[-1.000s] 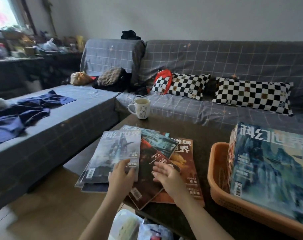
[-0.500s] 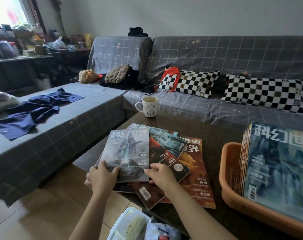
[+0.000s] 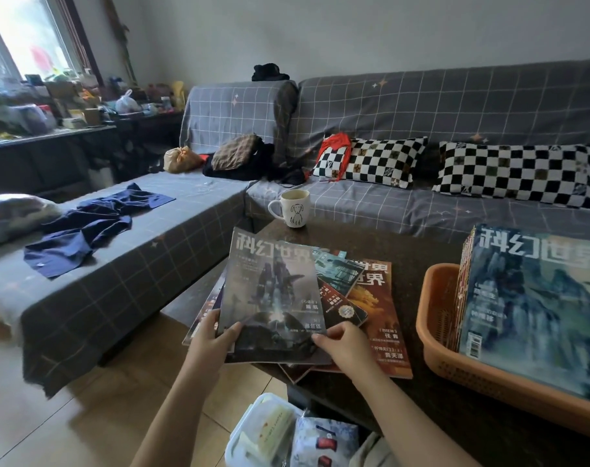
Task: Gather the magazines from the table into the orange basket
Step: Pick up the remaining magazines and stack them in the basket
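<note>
A grey magazine (image 3: 270, 291) with a dark figure on its cover is tilted up off the pile at the dark table's (image 3: 421, 264) left end. My left hand (image 3: 212, 342) grips its lower left corner and my right hand (image 3: 344, 345) holds its lower right corner. Under it lie several more magazines, among them an orange one (image 3: 381, 318) and a teal one (image 3: 337, 271). The orange basket (image 3: 438, 318) stands on the table at the right, with a stack of magazines (image 3: 536, 308) in it, a blue cover facing me.
A white mug (image 3: 293, 208) stands at the table's far edge. A grey checked sofa (image 3: 421, 217) wraps around behind and to the left, with checkered pillows (image 3: 516, 173) and blue clothes (image 3: 88, 224). A plastic box (image 3: 263, 429) and packets sit below, near my knees.
Both hands have taken hold of the grey magazine's lower corners and raised it off the pile, tilting its cover toward me. The view has shifted slightly closer.
</note>
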The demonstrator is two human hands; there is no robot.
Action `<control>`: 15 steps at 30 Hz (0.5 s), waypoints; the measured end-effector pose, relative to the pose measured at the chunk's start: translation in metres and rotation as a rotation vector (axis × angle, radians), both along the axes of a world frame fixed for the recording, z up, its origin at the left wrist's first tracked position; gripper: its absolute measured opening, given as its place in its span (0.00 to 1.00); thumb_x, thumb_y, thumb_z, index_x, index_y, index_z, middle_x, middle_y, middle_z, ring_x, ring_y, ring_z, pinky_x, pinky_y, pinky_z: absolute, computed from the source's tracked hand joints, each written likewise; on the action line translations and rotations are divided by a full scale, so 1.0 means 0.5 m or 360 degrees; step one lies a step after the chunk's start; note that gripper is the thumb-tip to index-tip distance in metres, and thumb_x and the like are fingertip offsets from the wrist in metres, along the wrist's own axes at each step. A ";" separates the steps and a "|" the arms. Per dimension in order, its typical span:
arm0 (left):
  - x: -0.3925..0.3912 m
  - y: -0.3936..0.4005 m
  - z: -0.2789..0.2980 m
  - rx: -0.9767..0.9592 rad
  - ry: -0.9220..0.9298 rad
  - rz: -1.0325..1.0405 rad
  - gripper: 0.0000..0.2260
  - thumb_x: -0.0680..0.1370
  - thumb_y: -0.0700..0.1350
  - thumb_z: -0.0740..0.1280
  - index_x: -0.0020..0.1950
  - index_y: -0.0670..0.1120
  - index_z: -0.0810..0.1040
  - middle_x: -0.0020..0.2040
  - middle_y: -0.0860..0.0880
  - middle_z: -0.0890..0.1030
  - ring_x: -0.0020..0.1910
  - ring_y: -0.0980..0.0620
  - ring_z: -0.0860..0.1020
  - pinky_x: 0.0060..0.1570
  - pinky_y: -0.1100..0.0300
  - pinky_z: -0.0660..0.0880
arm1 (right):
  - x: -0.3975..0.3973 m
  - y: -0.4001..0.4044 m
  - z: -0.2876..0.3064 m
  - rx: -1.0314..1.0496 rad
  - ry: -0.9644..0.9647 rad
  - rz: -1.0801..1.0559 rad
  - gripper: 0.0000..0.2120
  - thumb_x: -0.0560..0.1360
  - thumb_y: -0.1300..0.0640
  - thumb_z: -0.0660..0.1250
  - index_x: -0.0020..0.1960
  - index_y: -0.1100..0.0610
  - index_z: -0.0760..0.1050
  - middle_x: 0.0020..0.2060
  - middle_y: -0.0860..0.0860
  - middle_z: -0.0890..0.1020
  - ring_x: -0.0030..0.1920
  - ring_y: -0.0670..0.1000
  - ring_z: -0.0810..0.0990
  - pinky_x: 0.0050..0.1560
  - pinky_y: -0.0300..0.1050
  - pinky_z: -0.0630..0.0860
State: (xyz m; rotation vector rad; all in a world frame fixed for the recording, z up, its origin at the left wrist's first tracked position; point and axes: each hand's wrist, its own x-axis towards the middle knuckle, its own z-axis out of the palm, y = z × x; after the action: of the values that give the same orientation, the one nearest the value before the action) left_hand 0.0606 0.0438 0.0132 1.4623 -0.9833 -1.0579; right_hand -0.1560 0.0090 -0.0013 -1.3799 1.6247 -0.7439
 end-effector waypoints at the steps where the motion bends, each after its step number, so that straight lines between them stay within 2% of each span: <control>1: -0.006 0.006 0.006 -0.0056 0.0049 -0.0025 0.13 0.79 0.37 0.64 0.63 0.43 0.72 0.55 0.42 0.79 0.45 0.49 0.82 0.33 0.66 0.80 | -0.008 0.006 0.006 -0.0004 -0.0073 -0.0037 0.15 0.72 0.49 0.71 0.51 0.58 0.74 0.49 0.51 0.79 0.47 0.49 0.78 0.47 0.44 0.75; 3: -0.023 0.012 0.023 -0.0171 0.0159 -0.0090 0.12 0.79 0.35 0.63 0.62 0.41 0.72 0.54 0.40 0.80 0.41 0.50 0.83 0.33 0.65 0.80 | -0.032 0.019 0.023 -0.0029 -0.0241 -0.0116 0.18 0.71 0.48 0.71 0.54 0.58 0.73 0.48 0.50 0.79 0.46 0.48 0.78 0.44 0.43 0.74; 4: -0.034 0.014 0.033 -0.0217 0.0219 -0.0129 0.11 0.79 0.34 0.63 0.61 0.40 0.72 0.54 0.39 0.81 0.39 0.50 0.84 0.33 0.63 0.81 | -0.045 0.025 0.031 -0.0051 -0.0344 -0.0156 0.19 0.71 0.48 0.71 0.55 0.58 0.73 0.48 0.50 0.79 0.47 0.49 0.78 0.46 0.43 0.74; 6: -0.064 0.014 0.054 -0.0244 0.0302 -0.0203 0.11 0.79 0.36 0.63 0.61 0.42 0.72 0.53 0.38 0.82 0.40 0.45 0.85 0.34 0.58 0.82 | -0.077 0.038 0.050 -0.0103 -0.0525 -0.0214 0.19 0.70 0.47 0.72 0.56 0.55 0.74 0.51 0.50 0.80 0.52 0.50 0.79 0.55 0.47 0.74; 8: -0.101 0.008 0.070 -0.0220 0.0328 -0.0266 0.11 0.79 0.38 0.64 0.61 0.45 0.73 0.51 0.40 0.82 0.41 0.44 0.85 0.34 0.54 0.83 | -0.115 0.048 0.065 -0.0148 -0.0665 -0.0226 0.15 0.70 0.49 0.72 0.53 0.52 0.76 0.51 0.49 0.82 0.53 0.50 0.80 0.60 0.51 0.74; 10: -0.148 -0.001 0.078 -0.0250 0.0284 -0.0313 0.10 0.78 0.38 0.65 0.59 0.46 0.74 0.50 0.42 0.83 0.40 0.46 0.85 0.34 0.54 0.82 | -0.157 0.058 0.082 -0.0210 -0.0724 -0.0222 0.14 0.69 0.48 0.73 0.52 0.51 0.77 0.49 0.49 0.84 0.52 0.51 0.81 0.60 0.53 0.75; 13: -0.229 -0.017 0.081 -0.0361 0.0238 -0.0429 0.10 0.78 0.37 0.65 0.58 0.45 0.75 0.51 0.43 0.84 0.44 0.50 0.84 0.39 0.57 0.81 | -0.231 0.071 0.095 -0.0273 -0.0778 -0.0330 0.26 0.61 0.42 0.75 0.56 0.50 0.77 0.50 0.50 0.84 0.52 0.52 0.82 0.57 0.57 0.77; 15: -0.286 -0.027 0.080 -0.0356 0.0255 -0.0514 0.09 0.78 0.37 0.65 0.57 0.47 0.76 0.51 0.44 0.84 0.47 0.49 0.84 0.43 0.55 0.81 | -0.288 0.081 0.097 -0.0269 -0.0773 -0.0416 0.21 0.66 0.46 0.74 0.56 0.51 0.76 0.50 0.51 0.84 0.51 0.53 0.83 0.55 0.58 0.78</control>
State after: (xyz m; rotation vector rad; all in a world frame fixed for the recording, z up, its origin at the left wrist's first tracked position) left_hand -0.0822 0.0305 0.0530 1.0423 -1.2052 -1.2306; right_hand -0.3000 0.0494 0.0471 -0.9998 1.3841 -1.2851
